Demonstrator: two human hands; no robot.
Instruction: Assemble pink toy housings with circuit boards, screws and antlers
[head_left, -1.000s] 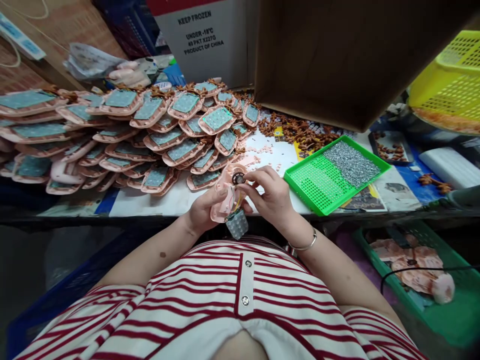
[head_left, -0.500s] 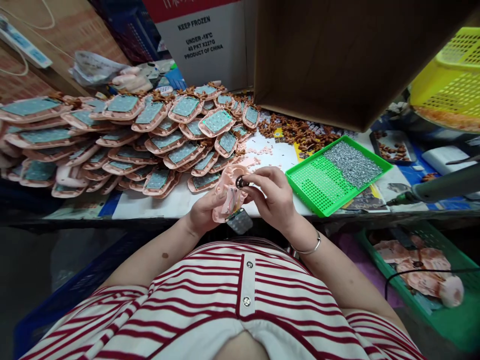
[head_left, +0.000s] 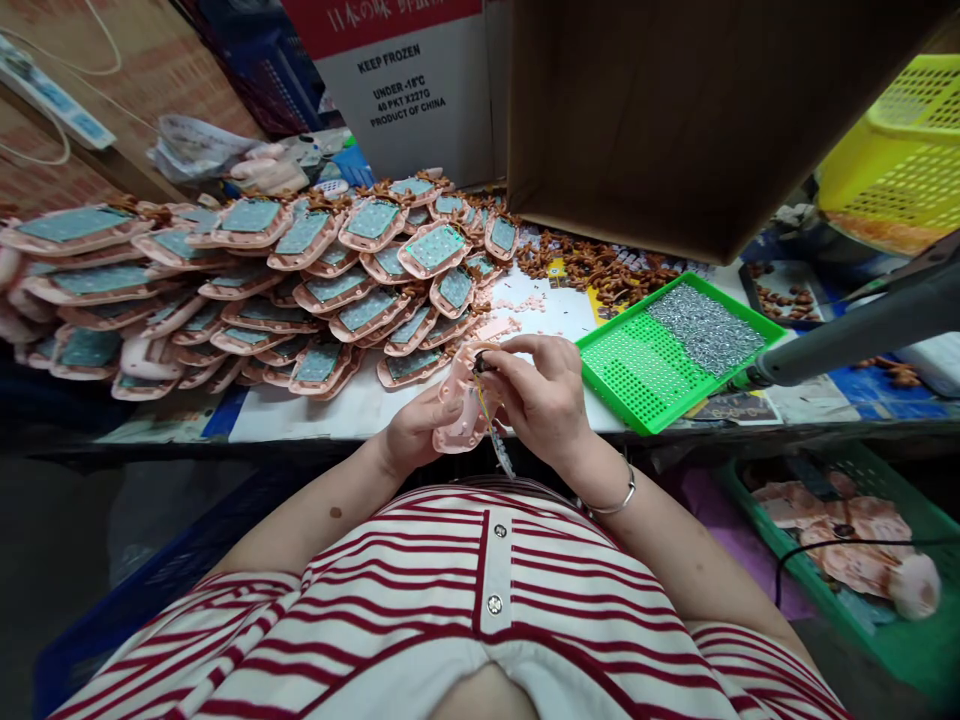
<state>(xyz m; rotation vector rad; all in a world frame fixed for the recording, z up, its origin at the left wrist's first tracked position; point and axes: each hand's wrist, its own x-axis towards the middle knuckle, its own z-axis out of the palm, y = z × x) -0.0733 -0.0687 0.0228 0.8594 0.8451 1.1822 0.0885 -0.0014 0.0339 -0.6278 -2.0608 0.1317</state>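
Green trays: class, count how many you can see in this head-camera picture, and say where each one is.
2. One green tray lies on the bench right of the hands, part filled with small metal bits. Another green tray sits lower right, under the bench, holding pink parts. Others may be hidden.

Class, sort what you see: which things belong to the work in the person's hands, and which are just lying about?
In hand:
left hand
right hand
pink plastic shell
small round black part
dangling circuit board

Lying about:
stacked pink shells
green tray
yellow basket
cardboard box
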